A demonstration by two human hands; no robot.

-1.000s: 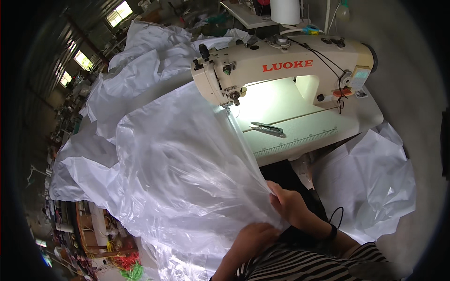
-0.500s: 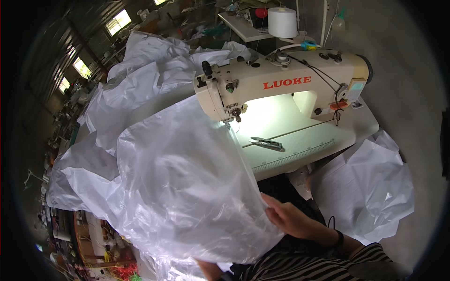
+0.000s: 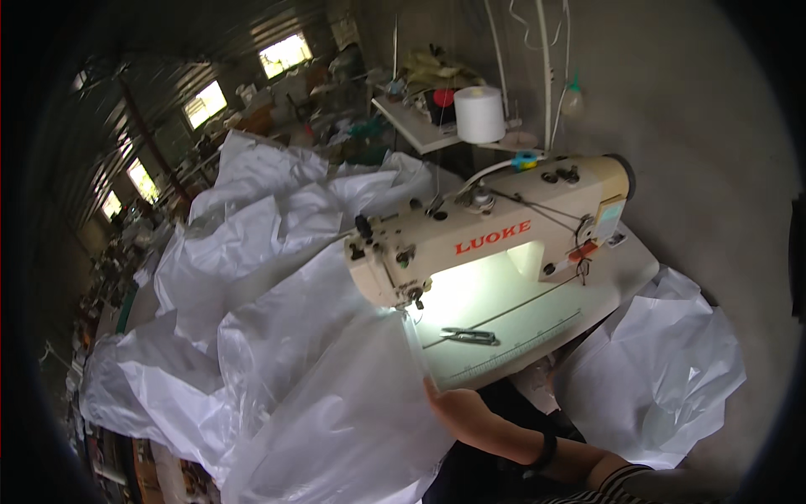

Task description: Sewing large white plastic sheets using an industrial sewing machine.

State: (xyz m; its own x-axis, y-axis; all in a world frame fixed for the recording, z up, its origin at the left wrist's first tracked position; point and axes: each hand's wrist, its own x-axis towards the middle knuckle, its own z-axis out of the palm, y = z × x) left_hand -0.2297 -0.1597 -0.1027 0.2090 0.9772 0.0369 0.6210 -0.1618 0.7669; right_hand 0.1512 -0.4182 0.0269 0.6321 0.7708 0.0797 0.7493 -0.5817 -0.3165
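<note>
A large sheet of white plastic (image 3: 336, 412) drapes over the left side of the sewing machine (image 3: 504, 223) and hangs down toward me. Its right edge runs under the needle area of the machine head. My right hand (image 3: 447, 406) is closed on that edge, just below the front of the machine bed; its fingertips are partly hidden by the sheet. My left hand is out of sight. Thread snips (image 3: 470, 336) lie on the lit bed, right of the needle.
More crumpled white sheeting (image 3: 260, 218) is heaped behind and left of the machine. Another white plastic piece (image 3: 663, 370) hangs at the right. A white thread cone (image 3: 480, 115) stands behind the machine, near a small shelf (image 3: 411, 124).
The view has tilted upward, so the machine sits lower in the picture. My right hand is nearer the needle along the sheet's edge. My left hand has left the view.
</note>
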